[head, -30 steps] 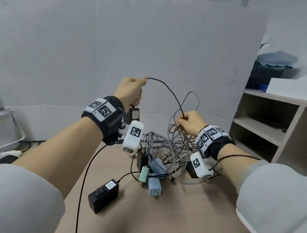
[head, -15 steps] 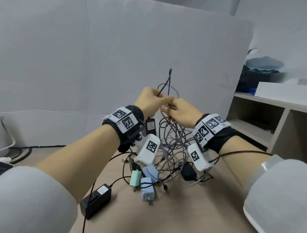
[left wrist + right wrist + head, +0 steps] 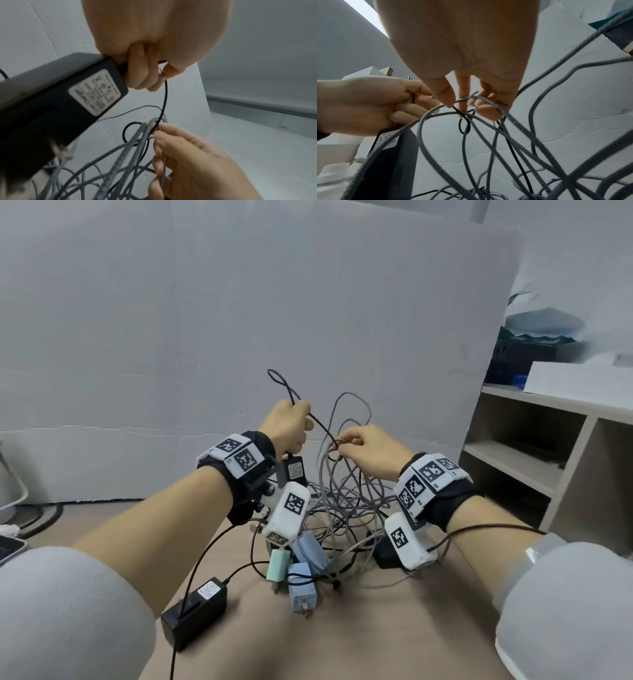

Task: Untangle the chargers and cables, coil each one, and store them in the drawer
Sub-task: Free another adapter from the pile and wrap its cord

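Basically, left hand [image 3: 286,422] gripped the black cord [image 3: 320,426] and its charger [image 3: 294,468] above the table [image 3: 359,628], right hand [image 3: 371,451] pinched the same cord inside the gray cables [image 3: 346,491]; best fed slowly, without yanking knots tighter.

Makeshift recording corner in an office or lab, white backdrop board [image 3: 308,320] behind a wooden table [image 3: 376,645], open shelves [image 3: 520,460] alongside, tagged wristbands [image 3: 239,455]

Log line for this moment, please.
stage: untangling | left hand: holds black adapter and thin black cable | right hand: pinches same cable in grey tangle | drawer: unseen
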### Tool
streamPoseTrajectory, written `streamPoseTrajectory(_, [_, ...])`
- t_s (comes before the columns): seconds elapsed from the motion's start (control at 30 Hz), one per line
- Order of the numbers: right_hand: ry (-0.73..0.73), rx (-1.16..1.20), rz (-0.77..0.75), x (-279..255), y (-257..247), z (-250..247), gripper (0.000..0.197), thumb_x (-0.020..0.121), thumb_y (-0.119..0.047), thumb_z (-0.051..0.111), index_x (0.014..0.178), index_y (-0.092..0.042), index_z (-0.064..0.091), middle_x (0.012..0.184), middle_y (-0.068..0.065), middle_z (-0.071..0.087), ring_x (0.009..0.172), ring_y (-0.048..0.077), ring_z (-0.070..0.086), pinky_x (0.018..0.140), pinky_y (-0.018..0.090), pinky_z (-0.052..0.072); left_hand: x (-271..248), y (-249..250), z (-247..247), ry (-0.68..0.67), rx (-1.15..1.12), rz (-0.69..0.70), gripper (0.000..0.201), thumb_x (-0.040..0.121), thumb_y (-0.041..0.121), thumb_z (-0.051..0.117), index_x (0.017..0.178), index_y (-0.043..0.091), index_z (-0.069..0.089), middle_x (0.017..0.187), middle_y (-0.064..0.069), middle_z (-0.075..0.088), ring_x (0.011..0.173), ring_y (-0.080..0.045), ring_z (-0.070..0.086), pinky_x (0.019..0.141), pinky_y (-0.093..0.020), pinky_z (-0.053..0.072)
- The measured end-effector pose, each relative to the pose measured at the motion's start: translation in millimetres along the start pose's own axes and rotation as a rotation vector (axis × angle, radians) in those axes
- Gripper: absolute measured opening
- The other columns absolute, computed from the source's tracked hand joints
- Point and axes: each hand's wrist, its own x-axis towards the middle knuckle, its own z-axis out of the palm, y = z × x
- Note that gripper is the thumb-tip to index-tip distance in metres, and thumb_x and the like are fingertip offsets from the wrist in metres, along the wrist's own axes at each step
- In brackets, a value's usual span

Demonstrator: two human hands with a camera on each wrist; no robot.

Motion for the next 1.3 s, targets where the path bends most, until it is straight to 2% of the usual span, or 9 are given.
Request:
streamPoseTrajectory(0.1, [-0.045, -0.074, -0.017, -2.3, -2.8, 5.4, 0.036, 0.099, -0.017, 0.050, 0.132, -0.017, 0.062, 0.117, 0.011, 0.067, 0.080, 0.021, 0.060, 0.076, 0.036, 0.052, -2.0, 4.1, -4.9, 0.001, 0.014, 0.023, 0.022, 0.100, 0.010, 0.032, 0.079, 0.010, 0.040, 0.090, -0.018, 0.050, 0.048, -0.013, 0.020, 0.051, -0.027, 0.014])
streamPoseTrajectory(0.2, [0.212, -0.054, -0.142, -7.3, -16.5, 8.7, 0.039, 0.092, -0.020, 0.057, 0.131, -0.024, 0.060, 0.121, 0.001, 0.053, 0.106, 0.017, 0.053, 0.094, 0.032, 0.046, -7.0, 15.5, -8.2, -0.090, -0.011, 0.054, 0.020, 0.103, 0.012, 0.030, 0.084, 0.014, 0.033, 0.088, -0.017, 0.067, 0.045, -0.012, 0.018, 0.051, -0.028, 0.011])
streamPoseTrajectory(0.33, [0.254, 0.020, -0.176, -4.7, -30.9, 13.6, 0.005, 0.090, -0.022, 0.064, 0.094, -0.022, 0.068, 0.091, -0.003, 0.069, 0.085, 0.016, 0.060, 0.079, 0.029, 0.047, -9.4, 35.4, -14.8, -0.110, -0.090, 0.126, 0.022, 0.105, 0.013, 0.030, 0.084, 0.015, 0.034, 0.070, -0.012, 0.060, 0.046, -0.013, 0.018, 0.041, -0.021, 0.015])
streamPoseTrajectory(0.53, [0.038, -0.011, 0.025, 8.4, -30.6, 40.5, 0.027, 0.092, -0.020, 0.061, 0.067, -0.010, 0.061, 0.059, 0.002, 0.052, 0.055, 0.019, 0.045, 0.057, 0.028, 0.036, -17.1, 70.3, -25.3, -0.138, -0.187, 0.275, 0.028, 0.104, 0.012, 0.033, 0.078, 0.021, 0.030, 0.054, 0.002, 0.041, 0.048, -0.013, 0.018, 0.039, -0.022, 0.016])
streamPoseTrajectory(0.7, [0.025, -0.126, 0.134, 15.5, -12.5, 43.9, 0.030, 0.093, -0.026, 0.064, 0.080, 0.000, 0.070, 0.073, 0.011, 0.067, 0.074, 0.030, 0.063, 0.066, 0.031, 0.049, -16.3, 90.8, -43.8, -0.039, -0.389, 0.289, 0.027, 0.101, 0.009, 0.033, 0.079, 0.023, 0.026, 0.054, 0.002, 0.035, 0.049, -0.012, 0.012, 0.038, -0.019, 0.015])
streamPoseTrajectory(0.9, [0.063, -0.040, 0.175, 13.6, -7.8, 25.3, 0.039, 0.103, -0.034, 0.051, 0.094, 0.001, 0.068, 0.084, 0.013, 0.064, 0.058, 0.030, 0.060, 0.063, 0.039, 0.056, -6.6, 63.4, -47.5, 0.105, -0.226, 0.197, 0.034, 0.104, 0.018, 0.047, 0.076, 0.022, 0.029, 0.057, 0.002, 0.032, 0.042, -0.010, 0.019, 0.039, -0.020, 0.018])
streamPoseTrajectory(1.03, [0.099, -0.060, 0.191, 13.2, -14.1, 10.9, 0.040, 0.102, -0.028, 0.043, 0.096, 0.006, 0.063, 0.105, 0.021, 0.069, 0.068, 0.042, 0.071, 0.069, 0.052, 0.061, -5.5, 40.5, -41.6, -0.034, 0.005, 0.179, 0.024, 0.093, 0.020, 0.071, 0.086, 0.012, 0.050, 0.059, 0.002, 0.036, 0.043, -0.010, 0.024, 0.040, -0.020, 0.020])
streamPoseTrajectory(1.17, [0.113, -0.036, 0.174, 11.7, -23.8, -6.2, 0.032, 0.102, -0.021, 0.049, 0.093, 0.005, 0.066, 0.098, 0.022, 0.067, 0.068, 0.039, 0.071, 0.064, 0.048, 0.063, -11.6, 20.4, -22.1, -0.214, 0.183, 0.139, 0.031, 0.086, 0.021, 0.079, 0.101, -0.001, 0.063, 0.060, 0.001, 0.040, 0.044, -0.011, 0.029, 0.040, -0.023, 0.024])
streamPoseTrajectory(1.3, [0.146, -0.034, 0.152, 9.7, -32.2, -22.6, 0.030, 0.096, -0.005, 0.049, 0.067, -0.009, 0.059, 0.079, 0.009, 0.062, 0.060, 0.031, 0.065, 0.057, 0.038, 0.059, -19.9, -2.5, 6.6, -0.320, 0.316, 0.167, 0.030, 0.083, 0.028, 0.082, 0.103, 0.009, 0.068, 0.052, 0.006, 0.042, 0.045, -0.013, 0.028, 0.044, -0.025, 0.024])
